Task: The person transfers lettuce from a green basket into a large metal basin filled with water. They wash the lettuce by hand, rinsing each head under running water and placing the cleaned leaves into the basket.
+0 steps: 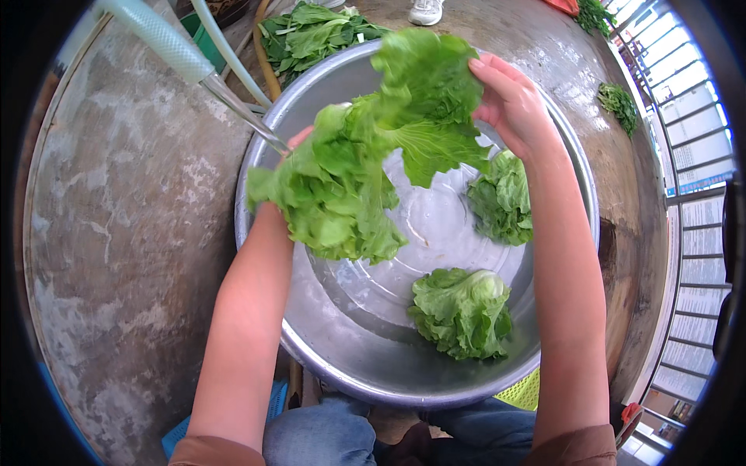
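Note:
Over a large round metal basin (326,373), my left hand (298,140) supports a leafy head of green lettuce (338,192) from behind, with most of that hand hidden by leaves. My right hand (510,102) grips the edge of a broad lettuce leaf (437,87) between thumb and fingers, up and to the right of the head. Whether this leaf is still joined to the head cannot be told. A second lettuce head (463,311) lies in the lower part of the basin, and a third (502,198) rests by its right wall, partly behind my right forearm.
A hose with a metal pipe end (245,113) reaches over the basin's upper left rim. Loose greens (317,35) lie on the wet floor beyond, near a shoe (426,11) of another person. More greens (619,108) lie by the barred railing (688,198) at right. A yellow-green basket (520,391) is below the basin.

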`<state>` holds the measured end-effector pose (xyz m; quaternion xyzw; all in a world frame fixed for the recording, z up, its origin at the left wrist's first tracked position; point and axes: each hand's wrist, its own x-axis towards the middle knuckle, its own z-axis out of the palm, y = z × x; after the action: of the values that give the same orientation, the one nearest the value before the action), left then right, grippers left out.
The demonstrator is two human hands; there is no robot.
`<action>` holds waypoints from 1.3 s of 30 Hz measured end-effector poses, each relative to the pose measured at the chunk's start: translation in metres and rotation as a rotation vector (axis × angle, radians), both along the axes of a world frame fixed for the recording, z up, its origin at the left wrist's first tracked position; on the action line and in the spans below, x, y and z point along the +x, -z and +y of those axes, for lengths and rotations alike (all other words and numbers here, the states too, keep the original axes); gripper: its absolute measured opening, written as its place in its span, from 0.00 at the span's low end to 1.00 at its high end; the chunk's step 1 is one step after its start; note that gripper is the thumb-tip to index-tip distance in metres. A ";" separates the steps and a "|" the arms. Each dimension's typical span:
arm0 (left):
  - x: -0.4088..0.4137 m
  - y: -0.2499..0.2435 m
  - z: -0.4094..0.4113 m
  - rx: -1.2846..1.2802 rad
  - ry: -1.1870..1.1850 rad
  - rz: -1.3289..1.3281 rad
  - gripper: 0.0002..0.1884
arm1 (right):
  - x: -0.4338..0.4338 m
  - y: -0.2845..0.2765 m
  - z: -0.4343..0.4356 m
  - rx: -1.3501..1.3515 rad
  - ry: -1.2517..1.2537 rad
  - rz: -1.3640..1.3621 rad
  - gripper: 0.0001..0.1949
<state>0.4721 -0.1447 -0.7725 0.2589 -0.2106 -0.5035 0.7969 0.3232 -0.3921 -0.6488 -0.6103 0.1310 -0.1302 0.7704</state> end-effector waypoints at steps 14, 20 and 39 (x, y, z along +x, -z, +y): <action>-0.024 -0.056 -0.024 0.599 -0.429 -1.321 0.41 | -0.044 0.057 0.026 -0.731 -0.186 0.251 0.35; -0.038 -0.077 0.012 0.622 -0.448 -1.294 0.44 | 0.014 0.080 0.099 -0.849 -0.180 0.025 0.60; 0.001 -0.088 0.002 0.879 -0.587 -1.084 0.20 | 0.035 0.055 0.170 -0.414 -0.024 0.161 0.43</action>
<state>0.4731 -0.1424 -0.6850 0.8096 -0.2754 -0.1104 0.5065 0.3580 -0.2223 -0.7037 -0.7654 0.1554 -0.0961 0.6171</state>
